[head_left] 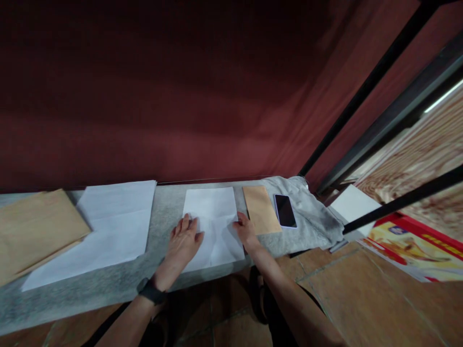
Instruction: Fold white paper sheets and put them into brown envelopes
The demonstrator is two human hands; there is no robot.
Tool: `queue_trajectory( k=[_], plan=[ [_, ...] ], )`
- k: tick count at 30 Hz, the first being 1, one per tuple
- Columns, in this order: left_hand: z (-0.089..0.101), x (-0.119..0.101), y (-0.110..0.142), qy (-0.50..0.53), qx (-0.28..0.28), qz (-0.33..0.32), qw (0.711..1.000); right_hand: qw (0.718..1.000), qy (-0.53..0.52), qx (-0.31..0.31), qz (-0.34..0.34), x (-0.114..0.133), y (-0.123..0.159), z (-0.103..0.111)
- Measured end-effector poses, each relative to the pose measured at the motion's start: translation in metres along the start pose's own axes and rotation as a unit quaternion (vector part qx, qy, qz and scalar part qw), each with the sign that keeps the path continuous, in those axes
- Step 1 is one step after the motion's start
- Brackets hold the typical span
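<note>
A white sheet of paper (217,207) with faint fold creases lies on a grey cloth-covered bench in front of me. My left hand (183,238) rests on its left edge, palm down, fingers spread. At the sheet's right edge, my right hand (246,230) has its fingers curled and closed on the paper; the fingertips are partly hidden. Just right of that hand lies a brown envelope (263,209), and beyond it a phone (285,211) with a dark screen.
Larger white sheets (119,217) lie on the grey cloth (166,202) to the left, partly under large brown envelopes (39,231). A dark red wall (181,96) rises behind. To the right are black metal bars (369,77) and a red-and-yellow box (415,246) above the tiled floor.
</note>
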State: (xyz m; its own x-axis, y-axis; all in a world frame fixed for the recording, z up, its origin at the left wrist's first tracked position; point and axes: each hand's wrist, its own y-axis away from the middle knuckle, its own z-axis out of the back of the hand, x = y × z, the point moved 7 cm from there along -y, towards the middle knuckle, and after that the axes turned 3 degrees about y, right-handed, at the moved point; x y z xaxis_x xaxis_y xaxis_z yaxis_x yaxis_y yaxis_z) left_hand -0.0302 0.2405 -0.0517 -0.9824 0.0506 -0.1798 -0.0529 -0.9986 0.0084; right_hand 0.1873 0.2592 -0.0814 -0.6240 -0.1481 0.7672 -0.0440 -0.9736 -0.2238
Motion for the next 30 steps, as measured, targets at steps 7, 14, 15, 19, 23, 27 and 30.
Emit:
queue_trajectory(
  k=[7,14,15,19,23,27,30],
  plan=[
    [-0.012,-0.03,0.003,0.012,-0.061,-0.078,0.995,0.985,0.161,-0.04,0.043,0.033,0.017,0.02],
    [-0.047,-0.064,0.016,0.052,-0.049,-0.172,0.983,0.976,0.131,0.098,0.141,0.067,0.037,-0.036],
    [-0.047,-0.062,0.016,0.052,-0.049,-0.167,0.983,0.973,0.149,0.099,0.147,0.067,0.04,-0.041],
    [-0.041,-0.042,0.012,0.03,-0.056,-0.093,0.994,0.964,0.215,0.081,0.132,0.057,0.047,-0.038],
    [-0.027,-0.013,0.011,-0.015,-0.065,-0.006,0.998,0.956,0.252,0.067,0.133,0.047,0.051,-0.026],
    [-0.008,0.005,0.008,-0.031,-0.072,0.03,0.996,0.953,0.267,0.069,0.126,0.039,0.051,-0.018],
    [0.011,0.01,0.003,-0.014,-0.075,0.031,0.997,0.954,0.267,0.069,0.115,0.037,0.05,-0.016]
  ],
)
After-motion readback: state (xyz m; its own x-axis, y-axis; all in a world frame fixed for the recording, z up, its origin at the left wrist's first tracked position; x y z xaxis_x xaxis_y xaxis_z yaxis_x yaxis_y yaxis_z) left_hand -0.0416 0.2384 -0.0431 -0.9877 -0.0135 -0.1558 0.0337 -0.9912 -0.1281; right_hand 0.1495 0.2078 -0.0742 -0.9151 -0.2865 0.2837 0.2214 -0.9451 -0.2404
